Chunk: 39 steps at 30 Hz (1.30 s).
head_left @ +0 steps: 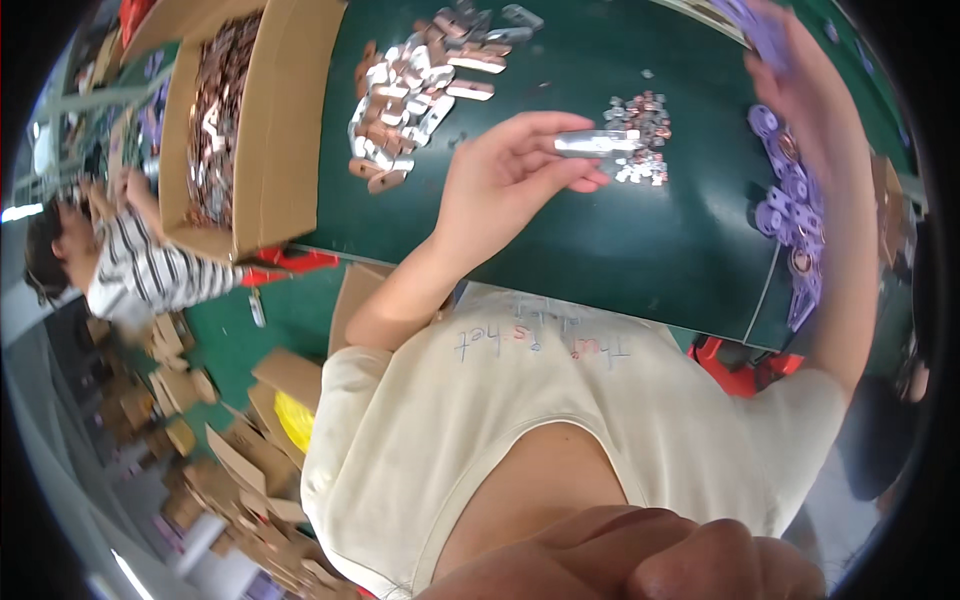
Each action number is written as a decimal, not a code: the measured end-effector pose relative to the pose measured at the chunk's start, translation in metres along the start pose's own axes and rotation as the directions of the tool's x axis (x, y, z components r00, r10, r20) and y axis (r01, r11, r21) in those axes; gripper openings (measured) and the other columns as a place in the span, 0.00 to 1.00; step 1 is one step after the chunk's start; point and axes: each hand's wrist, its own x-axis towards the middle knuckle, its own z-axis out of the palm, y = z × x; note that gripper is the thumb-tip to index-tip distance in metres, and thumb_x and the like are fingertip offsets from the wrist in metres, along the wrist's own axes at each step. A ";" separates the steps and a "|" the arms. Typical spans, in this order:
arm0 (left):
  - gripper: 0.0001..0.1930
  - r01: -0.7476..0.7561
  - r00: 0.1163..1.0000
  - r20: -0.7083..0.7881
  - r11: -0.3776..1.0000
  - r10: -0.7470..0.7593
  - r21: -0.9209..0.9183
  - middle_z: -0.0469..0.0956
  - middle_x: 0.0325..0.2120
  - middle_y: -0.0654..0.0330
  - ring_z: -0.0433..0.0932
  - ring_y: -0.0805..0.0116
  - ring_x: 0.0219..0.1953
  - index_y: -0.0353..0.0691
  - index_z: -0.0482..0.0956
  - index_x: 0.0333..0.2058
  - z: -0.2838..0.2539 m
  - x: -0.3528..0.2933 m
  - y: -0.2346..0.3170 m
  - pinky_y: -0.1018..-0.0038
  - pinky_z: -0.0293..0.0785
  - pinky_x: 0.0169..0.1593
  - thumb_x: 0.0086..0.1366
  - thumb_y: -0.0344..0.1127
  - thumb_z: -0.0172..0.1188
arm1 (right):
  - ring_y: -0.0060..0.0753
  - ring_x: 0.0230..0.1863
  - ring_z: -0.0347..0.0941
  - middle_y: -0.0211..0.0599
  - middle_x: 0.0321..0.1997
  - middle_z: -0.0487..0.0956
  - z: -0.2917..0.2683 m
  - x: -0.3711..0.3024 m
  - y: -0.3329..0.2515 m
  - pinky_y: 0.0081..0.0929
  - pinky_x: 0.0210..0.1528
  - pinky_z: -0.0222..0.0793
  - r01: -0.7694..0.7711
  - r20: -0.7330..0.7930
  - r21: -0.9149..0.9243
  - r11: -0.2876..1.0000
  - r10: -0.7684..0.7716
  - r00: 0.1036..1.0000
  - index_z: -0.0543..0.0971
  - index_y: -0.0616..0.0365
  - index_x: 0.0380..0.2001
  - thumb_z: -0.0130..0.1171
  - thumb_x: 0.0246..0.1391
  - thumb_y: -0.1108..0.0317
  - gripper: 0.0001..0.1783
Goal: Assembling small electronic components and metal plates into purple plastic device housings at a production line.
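Observation:
My left hand [515,170] reaches over the dark green table [620,250] and pinches a flat silvery metal strip [597,143] between thumb and fingers. The strip hovers just beside a small heap of tiny silver and copper-coloured bits [645,140]. My right hand [795,80] is blurred at the upper right, with its fingers closed around a purple piece [752,25]. Under that arm a line of purple ring-shaped pieces [790,215] runs along the table's right edge.
A pile of larger silver and copper metal tabs [420,90] lies at the table's far left. Beside it stands an open cardboard box [285,130] full of copper parts. A person in a striped top [150,270] crouches at the left. Cardboard scraps [230,460] litter the floor.

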 end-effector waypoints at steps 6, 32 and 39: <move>0.17 -0.080 0.997 0.012 0.997 0.080 0.010 0.76 0.38 0.49 0.78 0.62 0.38 0.25 0.67 0.47 0.005 -0.019 0.015 0.75 0.76 0.43 0.57 0.17 0.52 | 0.27 0.42 0.67 0.40 0.43 0.71 0.034 -0.080 0.030 0.19 0.44 0.63 0.500 0.443 -0.284 0.818 -0.351 0.825 0.71 0.65 0.42 0.60 0.43 0.81 0.19; 0.08 -0.169 0.961 -0.145 0.918 0.234 0.359 0.76 0.28 0.62 0.76 0.78 0.29 0.34 0.75 0.33 0.004 0.004 -0.028 0.82 0.74 0.34 0.53 0.24 0.61 | 0.27 0.39 0.70 0.39 0.37 0.73 0.058 -0.075 0.083 0.19 0.42 0.64 0.320 0.216 -0.425 0.847 -0.249 0.944 0.72 0.65 0.34 0.61 0.41 0.82 0.14; 0.12 -0.150 0.949 -0.161 0.840 0.270 0.521 0.74 0.24 0.62 0.74 0.75 0.24 0.37 0.76 0.31 -0.013 0.002 -0.040 0.82 0.69 0.27 0.48 0.31 0.68 | 0.18 0.31 0.69 0.30 0.30 0.73 0.059 -0.048 0.085 0.14 0.35 0.64 0.179 0.344 -0.479 0.859 -0.004 0.939 0.72 0.60 0.32 0.64 0.40 0.77 0.14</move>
